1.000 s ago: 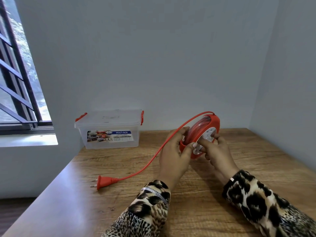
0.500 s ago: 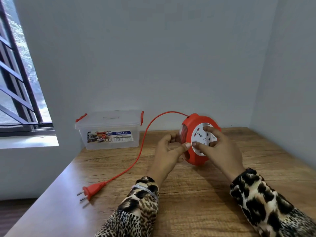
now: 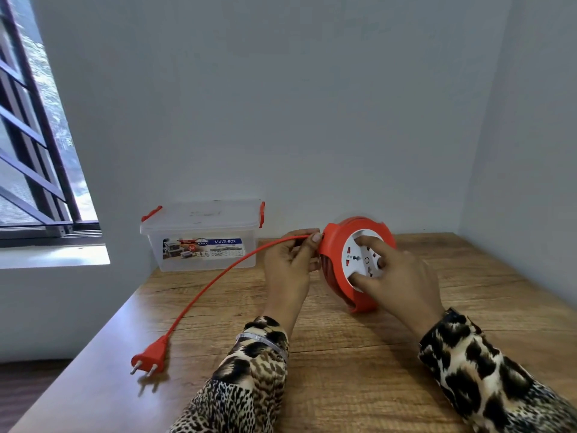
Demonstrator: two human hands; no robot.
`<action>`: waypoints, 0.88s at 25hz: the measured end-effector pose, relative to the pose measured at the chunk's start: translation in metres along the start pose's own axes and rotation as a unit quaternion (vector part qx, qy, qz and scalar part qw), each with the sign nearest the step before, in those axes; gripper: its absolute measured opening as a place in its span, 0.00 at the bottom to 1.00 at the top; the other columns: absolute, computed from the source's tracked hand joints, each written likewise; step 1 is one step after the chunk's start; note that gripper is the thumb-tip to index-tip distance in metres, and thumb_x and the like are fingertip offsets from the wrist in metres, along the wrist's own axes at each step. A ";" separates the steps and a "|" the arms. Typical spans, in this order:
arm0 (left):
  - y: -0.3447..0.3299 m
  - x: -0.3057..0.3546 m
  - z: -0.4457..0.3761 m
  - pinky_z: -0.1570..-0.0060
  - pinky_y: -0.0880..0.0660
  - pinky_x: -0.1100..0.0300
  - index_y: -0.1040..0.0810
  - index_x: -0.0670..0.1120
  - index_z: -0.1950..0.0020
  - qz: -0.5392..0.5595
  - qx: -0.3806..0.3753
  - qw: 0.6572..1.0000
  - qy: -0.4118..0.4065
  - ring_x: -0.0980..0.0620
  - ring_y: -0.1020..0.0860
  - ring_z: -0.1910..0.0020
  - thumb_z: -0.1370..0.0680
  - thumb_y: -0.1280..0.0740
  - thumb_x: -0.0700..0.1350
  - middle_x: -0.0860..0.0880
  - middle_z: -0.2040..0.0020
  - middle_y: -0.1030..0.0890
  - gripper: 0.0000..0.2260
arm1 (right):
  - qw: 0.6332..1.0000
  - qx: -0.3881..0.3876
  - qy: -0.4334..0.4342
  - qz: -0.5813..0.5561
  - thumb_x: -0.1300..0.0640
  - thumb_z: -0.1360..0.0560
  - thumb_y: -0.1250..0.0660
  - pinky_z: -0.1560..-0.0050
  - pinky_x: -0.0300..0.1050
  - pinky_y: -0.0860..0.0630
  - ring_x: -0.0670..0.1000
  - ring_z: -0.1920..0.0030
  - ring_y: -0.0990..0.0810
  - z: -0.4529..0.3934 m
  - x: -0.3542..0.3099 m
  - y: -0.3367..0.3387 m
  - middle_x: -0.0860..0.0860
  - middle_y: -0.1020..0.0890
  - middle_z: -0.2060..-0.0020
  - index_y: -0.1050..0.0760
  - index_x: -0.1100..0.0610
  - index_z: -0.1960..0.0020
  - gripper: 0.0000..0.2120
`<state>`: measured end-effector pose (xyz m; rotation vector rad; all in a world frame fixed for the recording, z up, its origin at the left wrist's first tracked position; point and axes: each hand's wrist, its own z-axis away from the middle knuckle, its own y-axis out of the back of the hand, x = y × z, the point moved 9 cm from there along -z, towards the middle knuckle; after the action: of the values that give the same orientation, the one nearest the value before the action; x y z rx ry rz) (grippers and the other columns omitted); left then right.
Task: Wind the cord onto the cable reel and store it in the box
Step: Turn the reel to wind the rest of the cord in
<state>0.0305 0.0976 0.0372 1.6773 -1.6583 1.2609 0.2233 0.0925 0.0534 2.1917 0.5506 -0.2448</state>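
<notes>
At far left the window (image 3: pixel 37 145) sits beyond the table edge, not part of the job. Next the plug (image 3: pixel 150 357) lies flat near the front-left of the wooden table (image 3: pixel 359 364), pins toward the edge, w/ the loose cord (image 3: pixel 215 281) arcing up and right from it; that stretch is what's left to wind, approx. one short run. Behind it the clear box (image 3: pixel 203 248) sits vs. the wall, lid on and red clips at the ends, so it needs opening before storing. The left hand (image 3: pixel 288 270) pinches the cord btw thumb and fingers just where it enters the reel, prob. to feed it in straight and keep tension. The cable reel (image 3: pixel 356 264) stands on edge on the table, touching it at the bottom, socket face toward the camera. The right hand (image 3: pixel 396 276) is spread over the white socket disc, fingertips pressed on it, likely to turn the hub while the rim stays put.
</notes>
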 end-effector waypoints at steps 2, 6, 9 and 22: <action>0.003 -0.002 -0.001 0.59 0.17 0.47 0.17 0.40 0.51 -0.017 0.014 1.000 0.005 0.41 0.15 0.55 0.22 0.31 0.43 0.40 0.55 0.14 0.07 | 1.000 -0.006 0.004 -0.003 0.40 0.38 0.31 0.62 0.41 0.32 0.52 0.58 0.20 0.000 0.000 -0.002 0.46 0.17 0.62 0.31 0.34 0.38 0.28; -0.003 -0.005 -0.001 0.63 0.17 0.54 0.21 0.39 0.48 -0.014 -0.007 1.000 0.026 0.43 0.15 0.52 0.20 0.34 0.44 0.43 0.51 0.14 0.09 | 0.999 -0.021 0.023 0.016 0.42 0.34 0.33 0.63 0.41 0.33 0.51 0.58 0.20 0.000 -0.002 -0.006 0.46 0.17 0.59 0.34 0.34 0.35 0.28; -0.004 -0.009 -0.002 0.63 0.17 0.54 0.22 0.38 0.44 -0.013 -0.020 0.999 0.042 0.42 0.16 0.51 0.19 0.36 0.44 0.43 0.49 0.14 0.10 | 0.999 -0.014 0.027 0.017 0.42 0.34 0.34 0.63 0.41 0.31 0.51 0.59 0.20 0.001 -0.002 -0.004 0.46 0.18 0.60 0.34 0.34 0.35 0.28; -0.025 -0.030 0.015 0.62 0.17 0.51 0.19 0.47 0.41 -0.079 -0.101 0.984 0.121 0.48 0.14 0.56 0.30 0.23 0.40 0.47 0.50 0.15 0.18 | 0.998 0.014 -0.060 -0.028 0.33 0.41 0.36 0.65 0.42 0.27 0.51 0.59 0.20 -0.005 0.024 0.000 0.45 0.18 0.63 0.30 0.35 0.39 0.30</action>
<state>0.0633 0.1052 0.0115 1.4414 -1.4280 1.1296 0.2445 0.1036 0.0478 2.1742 0.5445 -0.4142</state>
